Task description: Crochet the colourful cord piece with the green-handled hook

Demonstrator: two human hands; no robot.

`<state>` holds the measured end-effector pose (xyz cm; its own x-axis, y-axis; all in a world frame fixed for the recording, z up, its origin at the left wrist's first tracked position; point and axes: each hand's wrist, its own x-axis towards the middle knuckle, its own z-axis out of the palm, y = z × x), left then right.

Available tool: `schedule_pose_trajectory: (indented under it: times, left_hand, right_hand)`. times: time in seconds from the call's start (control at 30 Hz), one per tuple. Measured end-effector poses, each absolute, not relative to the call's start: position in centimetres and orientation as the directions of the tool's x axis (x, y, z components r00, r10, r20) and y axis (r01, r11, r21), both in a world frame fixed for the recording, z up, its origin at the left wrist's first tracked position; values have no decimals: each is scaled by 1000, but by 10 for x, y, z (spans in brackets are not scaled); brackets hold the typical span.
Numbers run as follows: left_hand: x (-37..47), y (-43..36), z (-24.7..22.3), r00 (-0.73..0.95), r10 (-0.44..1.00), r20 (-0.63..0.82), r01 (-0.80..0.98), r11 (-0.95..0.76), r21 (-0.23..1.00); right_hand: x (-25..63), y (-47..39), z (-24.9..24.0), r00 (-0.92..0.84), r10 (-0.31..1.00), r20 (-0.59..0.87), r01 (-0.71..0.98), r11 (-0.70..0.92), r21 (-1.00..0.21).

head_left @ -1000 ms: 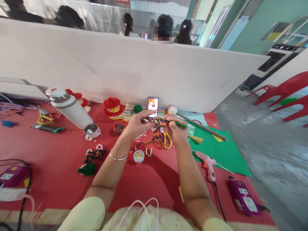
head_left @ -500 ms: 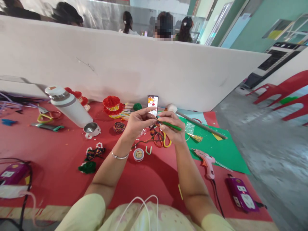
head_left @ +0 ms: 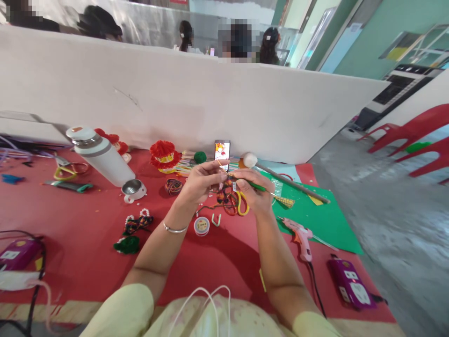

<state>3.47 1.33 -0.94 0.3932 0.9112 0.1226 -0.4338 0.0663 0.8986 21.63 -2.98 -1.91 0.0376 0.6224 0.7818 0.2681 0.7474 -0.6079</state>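
My right hand (head_left: pixel 257 192) grips a crochet hook with a green handle (head_left: pixel 258 187), its front end pointing toward my left hand. Fingers and thumb pinched, my left hand (head_left: pixel 203 181) holds a strand of multicoloured yarn (head_left: pixel 220 164); the small work between the hands is partly hidden. Just below them, scissors (head_left: pixel 242 203) with red and yellow handles lie on the table among dark multicoloured yarn. A phone (head_left: pixel 222 149) showing a picture stands upright behind my hands. To the left rests a ball of multicoloured yarn (head_left: pixel 173 186).
On the red table (head_left: pixel 217 267), a white flask (head_left: pixel 108 161) and a cup (head_left: pixel 133 190) stand left. A round tub (head_left: pixel 201 226) sits near my left wrist. A pink glue gun (head_left: pixel 300 236) and purple power box (head_left: pixel 351 284) lie right. A white board (head_left: pixel 168 98) borders the back.
My right hand has shifted slightly right and turned, and the hook's handle now shows less. My left hand stays almost in place, still pinching the yarn.
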Motion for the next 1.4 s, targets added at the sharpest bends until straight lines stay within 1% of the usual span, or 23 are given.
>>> schedule_pose_trajectory:
  times: [0.07,0.1,0.2,0.27,0.3,0.33,0.37,0.4,0.47,0.53,0.63,0.73,0.83,0.97,1.07,1.17,1.3,1.4]
  left_hand:
    - [38,13,-12,386,915,119,-432,66,899]
    - [40,13,-14,356,924,138,-432,32,901]
    - [50,9,-19,202,949,243,-378,-154,913]
    - [56,5,-20,108,951,290,-353,-236,905]
    - [58,3,-20,89,955,283,-376,-231,897]
    - [59,2,-19,100,963,251,-423,-187,887]
    - [59,2,-18,140,969,202,-481,-112,869]
    - [57,2,-16,206,968,142,-534,-11,846]
    - [50,6,-13,361,932,37,-576,192,795]
    - [42,11,-11,456,890,-7,-554,290,780]
    - [34,17,-9,504,864,-17,-497,306,812]
    - [32,18,-8,490,872,-2,-480,272,834]
    - [33,16,-8,477,878,42,-482,221,848]
    - [36,14,-9,472,875,105,-504,171,846]
    - [38,13,-10,429,894,127,-524,132,841]
    - [41,12,-8,384,913,135,-537,102,837]
    - [44,6,-4,282,949,143,-579,50,814]
    - [44,3,-2,300,947,114,-584,88,807]
  right_hand:
    - [217,-30,-19,63,608,791,300,745,-596]
    - [217,-31,-19,57,604,795,317,744,-588]
    - [217,-29,-20,-1,592,806,376,747,-548]
    - [215,-27,-24,-8,520,854,443,768,-463]
    - [213,-26,-27,-2,469,883,483,774,-410]
    - [211,-25,-30,7,421,907,521,773,-362]
    - [209,-24,-34,15,384,923,544,772,-329]
    - [207,-22,-37,25,371,928,546,772,-324]
    - [208,-18,-42,54,417,907,461,796,-393]
    - [214,-14,-44,62,509,859,276,818,-505]
    - [225,-8,-45,14,640,768,17,768,-640]
    - [231,-5,-47,-30,709,705,-93,700,-708]
    - [233,-6,-47,-39,718,695,-90,691,-718]
    - [233,-6,-44,-29,687,726,-37,725,-688]
    - [233,-6,-42,-30,659,752,8,752,-659]
    - [233,-7,-40,-46,618,785,53,786,-616]
    - [232,-8,-38,-51,552,832,114,831,-544]
    - [234,-7,-36,-68,517,853,116,854,-508]
